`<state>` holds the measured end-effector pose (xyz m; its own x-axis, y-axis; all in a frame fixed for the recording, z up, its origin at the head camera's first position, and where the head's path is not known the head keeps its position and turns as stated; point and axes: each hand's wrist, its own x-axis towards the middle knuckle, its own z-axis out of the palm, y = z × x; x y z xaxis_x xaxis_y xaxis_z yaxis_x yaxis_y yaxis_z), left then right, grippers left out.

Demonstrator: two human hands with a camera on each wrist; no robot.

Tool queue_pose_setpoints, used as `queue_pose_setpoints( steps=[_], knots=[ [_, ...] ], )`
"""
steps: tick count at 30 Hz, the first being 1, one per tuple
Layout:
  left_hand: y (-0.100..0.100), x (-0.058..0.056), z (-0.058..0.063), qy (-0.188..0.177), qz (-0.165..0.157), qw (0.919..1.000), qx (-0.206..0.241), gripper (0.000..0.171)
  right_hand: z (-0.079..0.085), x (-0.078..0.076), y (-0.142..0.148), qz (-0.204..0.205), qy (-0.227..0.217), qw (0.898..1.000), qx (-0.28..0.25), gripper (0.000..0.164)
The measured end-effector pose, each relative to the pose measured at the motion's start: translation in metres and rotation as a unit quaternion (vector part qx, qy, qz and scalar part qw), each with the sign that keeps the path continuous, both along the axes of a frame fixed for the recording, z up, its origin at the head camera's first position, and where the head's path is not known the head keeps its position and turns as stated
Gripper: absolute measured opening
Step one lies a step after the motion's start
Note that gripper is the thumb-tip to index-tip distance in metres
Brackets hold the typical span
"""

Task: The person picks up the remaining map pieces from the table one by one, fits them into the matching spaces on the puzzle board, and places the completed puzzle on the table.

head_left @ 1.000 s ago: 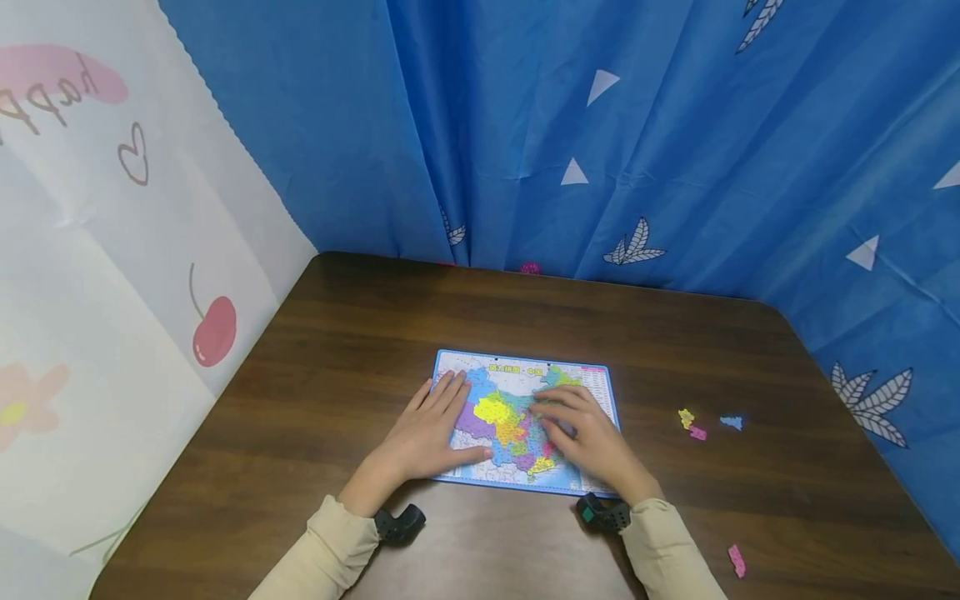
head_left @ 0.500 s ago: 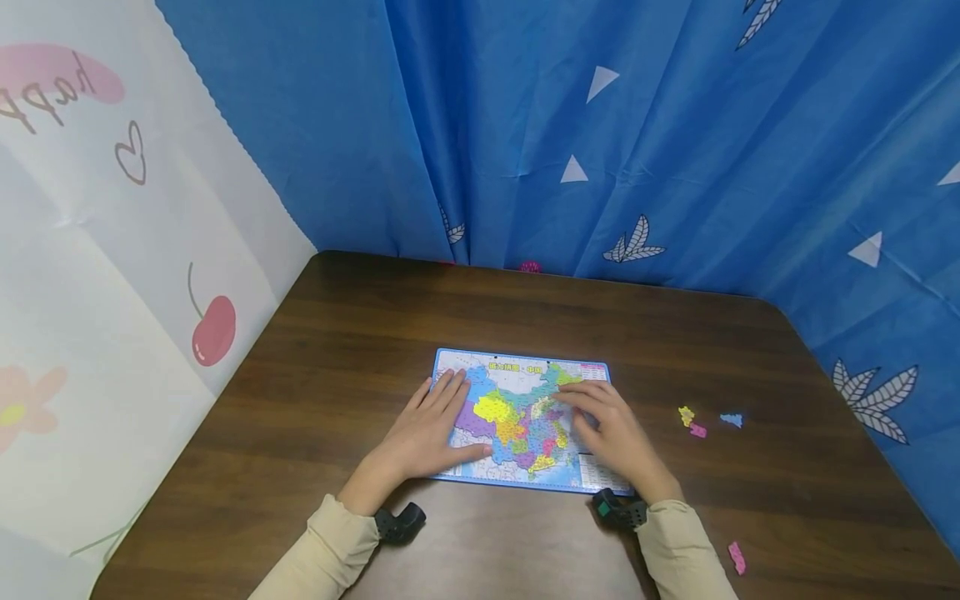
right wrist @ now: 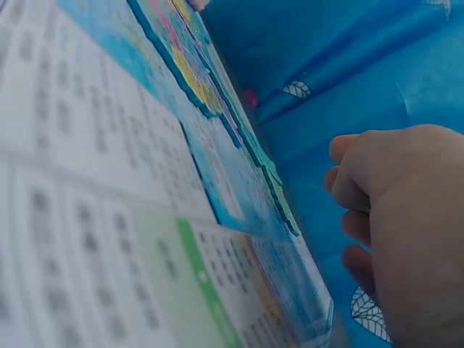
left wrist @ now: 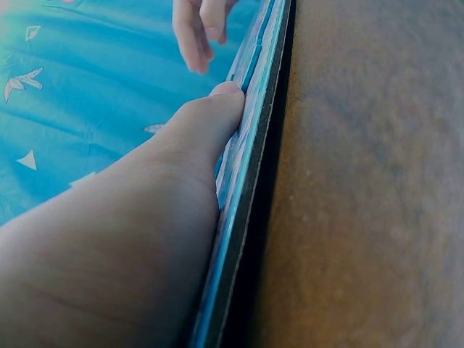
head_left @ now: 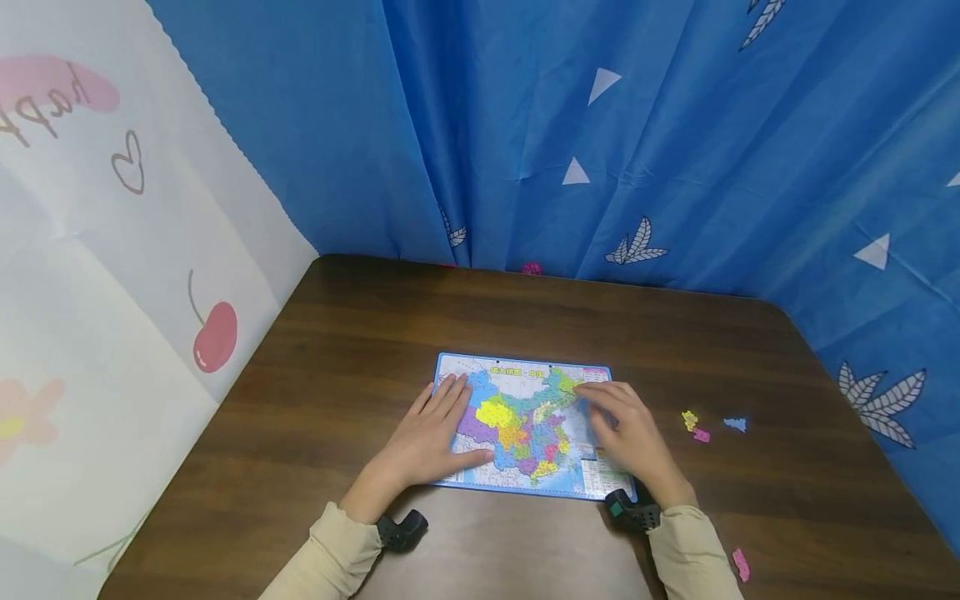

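Note:
A map puzzle board with a blue border lies on the table, its coloured pieces set in the middle. My left hand rests flat on the board's left part, fingers spread; in the left wrist view its thumb lies along the near edge. Over the upper right of the map is my right hand, fingers loosely bent and fingertips beside the green pieces. In the right wrist view the right hand shows nothing between its fingers and stands above the board's printed surface.
Right of the board lie loose puzzle pieces: a yellow piece touching a pink piece, and a blue piece. Another pink piece lies nearer the front. A blue curtain hangs behind the dark wooden table.
My right hand has slid rightward from the map's middle to its upper right, uncovering the central and eastern pieces. The left hand stays in place on the board.

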<state>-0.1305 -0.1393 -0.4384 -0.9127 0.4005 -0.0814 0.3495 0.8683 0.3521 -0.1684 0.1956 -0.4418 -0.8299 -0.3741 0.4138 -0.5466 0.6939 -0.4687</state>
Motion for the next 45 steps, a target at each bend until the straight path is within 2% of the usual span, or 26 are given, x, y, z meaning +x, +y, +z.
queue_pose_setpoints(
  steps=[11, 35, 45],
  knots=[
    [0.0005, 0.0013, -0.0013, -0.002, -0.004, 1.0000, 0.001, 0.107, -0.0056, -0.0002, 0.0080, -0.030, -0.008, 0.999, -0.015, 0.036],
    [-0.0005, 0.0006, 0.0007, -0.002, -0.004, 1.0000, 0.007, 0.105, -0.0060, -0.0006, 0.0091, -0.062, -0.034, 0.997, -0.035, 0.033],
    [-0.0018, -0.0008, -0.0023, -0.002, -0.004, 1.0000, 0.007, 0.104, -0.0047, 0.0003, 0.0085, -0.075, -0.040, 0.996, -0.037, 0.029]
  ],
)
